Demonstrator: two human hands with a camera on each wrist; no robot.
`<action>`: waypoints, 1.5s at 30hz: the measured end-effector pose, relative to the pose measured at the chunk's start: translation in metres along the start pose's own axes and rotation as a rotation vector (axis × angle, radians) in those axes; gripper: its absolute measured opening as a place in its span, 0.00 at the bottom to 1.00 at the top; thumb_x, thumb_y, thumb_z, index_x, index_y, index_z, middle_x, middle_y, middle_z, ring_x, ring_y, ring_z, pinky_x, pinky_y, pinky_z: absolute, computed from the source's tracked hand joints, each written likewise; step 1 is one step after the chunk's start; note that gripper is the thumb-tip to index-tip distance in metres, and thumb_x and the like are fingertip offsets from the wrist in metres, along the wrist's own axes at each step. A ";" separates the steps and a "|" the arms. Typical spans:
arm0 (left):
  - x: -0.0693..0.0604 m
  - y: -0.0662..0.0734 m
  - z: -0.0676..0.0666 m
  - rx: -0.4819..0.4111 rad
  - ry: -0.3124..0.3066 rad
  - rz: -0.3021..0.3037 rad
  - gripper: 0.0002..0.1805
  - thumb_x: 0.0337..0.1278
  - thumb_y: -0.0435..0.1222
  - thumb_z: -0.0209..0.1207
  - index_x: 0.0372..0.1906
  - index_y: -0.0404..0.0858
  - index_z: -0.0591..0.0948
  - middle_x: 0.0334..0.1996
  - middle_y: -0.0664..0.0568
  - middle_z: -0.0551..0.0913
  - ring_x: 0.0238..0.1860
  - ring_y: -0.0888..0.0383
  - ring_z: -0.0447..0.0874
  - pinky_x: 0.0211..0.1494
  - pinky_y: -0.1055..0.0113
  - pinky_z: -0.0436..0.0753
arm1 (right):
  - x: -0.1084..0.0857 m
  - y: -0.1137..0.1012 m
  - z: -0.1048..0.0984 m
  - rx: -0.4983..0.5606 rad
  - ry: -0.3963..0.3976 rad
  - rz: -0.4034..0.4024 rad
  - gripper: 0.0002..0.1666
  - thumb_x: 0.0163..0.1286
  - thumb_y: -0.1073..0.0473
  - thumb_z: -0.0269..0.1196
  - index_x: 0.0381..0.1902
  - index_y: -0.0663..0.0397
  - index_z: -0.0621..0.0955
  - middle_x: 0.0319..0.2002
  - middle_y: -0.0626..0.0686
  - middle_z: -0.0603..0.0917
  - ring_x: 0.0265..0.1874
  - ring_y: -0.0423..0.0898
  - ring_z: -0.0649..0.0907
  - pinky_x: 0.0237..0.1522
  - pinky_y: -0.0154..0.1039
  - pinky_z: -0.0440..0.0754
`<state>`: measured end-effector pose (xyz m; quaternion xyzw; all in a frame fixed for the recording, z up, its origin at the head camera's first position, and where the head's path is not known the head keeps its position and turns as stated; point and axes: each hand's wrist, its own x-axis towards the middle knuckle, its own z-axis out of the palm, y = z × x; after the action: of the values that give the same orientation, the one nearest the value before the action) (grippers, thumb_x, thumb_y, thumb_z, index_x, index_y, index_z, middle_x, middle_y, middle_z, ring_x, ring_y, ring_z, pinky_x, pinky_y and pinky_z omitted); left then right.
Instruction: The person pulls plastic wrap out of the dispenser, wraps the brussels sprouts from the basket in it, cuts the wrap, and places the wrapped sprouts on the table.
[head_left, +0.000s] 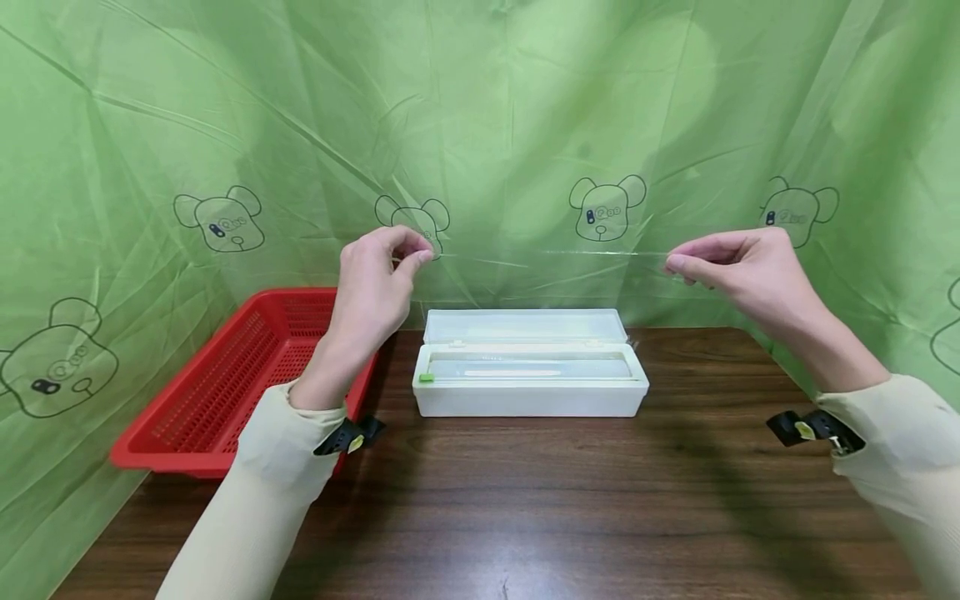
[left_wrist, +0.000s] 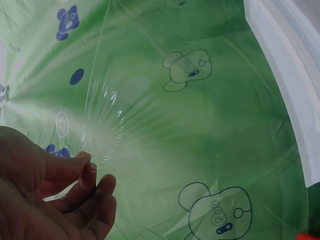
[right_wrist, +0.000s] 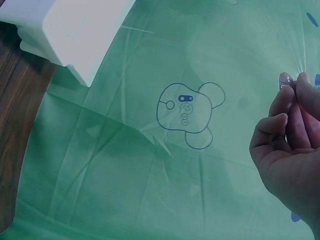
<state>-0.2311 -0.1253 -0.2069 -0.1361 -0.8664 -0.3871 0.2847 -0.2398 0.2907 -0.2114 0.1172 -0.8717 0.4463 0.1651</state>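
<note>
Fingertips of the left hand point(head_left: 375, 287) and right hand point(head_left: 757, 258) pinch a clear, thin plastic film point(left_wrist: 112, 97), probably held apart to keep it taut before a green printed curtain point(head_left: 487, 100). On the brown wood-grain table point(head_left: 525, 500), left, sits a red perforated plastic basket point(head_left: 176, 461); far middle, a white rectangular plastic box point(head_left: 531, 402) has its lid point(head_left: 525, 327) tipped back, presumably for access. Tiny curtain lettering point(head_left: 605, 213) seems to read "Qoo".
</note>
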 end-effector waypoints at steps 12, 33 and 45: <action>-0.014 0.000 -0.013 -0.016 -0.021 0.049 0.03 0.70 0.28 0.65 0.41 0.36 0.89 0.35 0.47 0.87 0.38 0.53 0.79 0.44 0.61 0.74 | -0.023 -0.007 -0.004 -0.022 -0.002 0.006 0.17 0.70 0.49 0.75 0.49 0.55 0.92 0.34 0.46 0.91 0.34 0.40 0.85 0.35 0.31 0.78; -0.055 0.004 -0.032 -0.059 -0.101 0.114 0.03 0.69 0.29 0.68 0.40 0.39 0.89 0.36 0.53 0.88 0.35 0.57 0.79 0.39 0.69 0.75 | -0.076 -0.009 -0.005 -0.018 -0.057 0.042 0.12 0.72 0.56 0.73 0.48 0.57 0.91 0.37 0.50 0.92 0.33 0.42 0.87 0.35 0.32 0.83; -0.084 0.002 -0.038 -0.037 -0.144 0.142 0.07 0.63 0.27 0.70 0.40 0.42 0.89 0.36 0.59 0.86 0.34 0.61 0.80 0.37 0.69 0.76 | -0.101 -0.004 -0.004 -0.064 -0.088 0.038 0.08 0.71 0.59 0.73 0.45 0.54 0.92 0.37 0.50 0.92 0.35 0.42 0.88 0.35 0.31 0.82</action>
<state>-0.1488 -0.1535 -0.2355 -0.2299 -0.8654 -0.3711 0.2459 -0.1448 0.2974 -0.2458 0.1148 -0.8940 0.4156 0.1220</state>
